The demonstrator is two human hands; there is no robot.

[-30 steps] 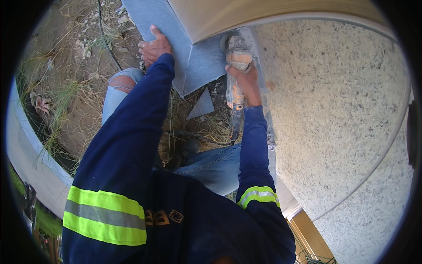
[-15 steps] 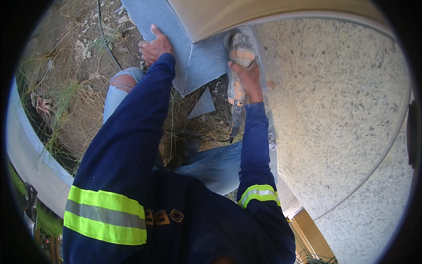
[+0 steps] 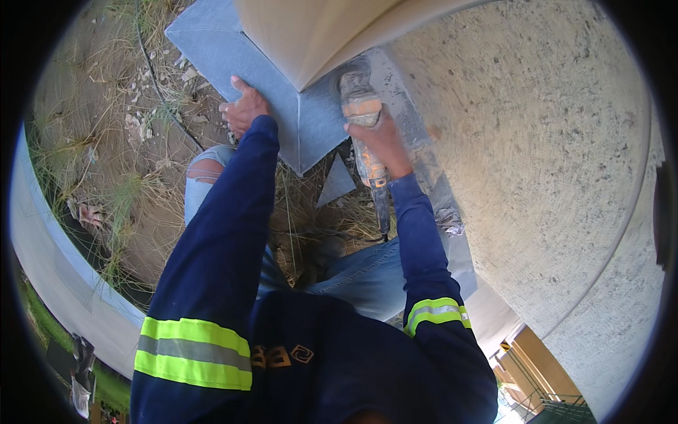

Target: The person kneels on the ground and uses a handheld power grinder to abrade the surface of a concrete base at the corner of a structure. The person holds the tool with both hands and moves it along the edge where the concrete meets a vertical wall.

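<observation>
My right hand (image 3: 381,145) is wrapped around the body of a dusty grey-and-orange angle grinder (image 3: 371,166). The grinder's head lies at the right part of a blue-grey stone slab (image 3: 272,60), close against the base of a smooth beige wall; its disc is blurred. At the slab's left edge my left hand (image 3: 247,109) grips the rim, thumb on top and fingers curled over the side. A seam runs from the wall's corner to the slab's near tip. Below that tip lies a loose triangular stone offcut (image 3: 336,182).
Rough speckled stone paving (image 3: 537,162) fills the right side. Dry grass and rubble cover the soil (image 3: 152,184) at left, where a black cable (image 3: 159,92) runs. My knee (image 3: 205,169) is beside the slab, and a curved pale edging (image 3: 78,283) borders the far left.
The whole view has shifted, showing more of the slab's far left end. The grinder has moved slightly left toward the wall's corner. My left hand keeps its place on the slab's edge.
</observation>
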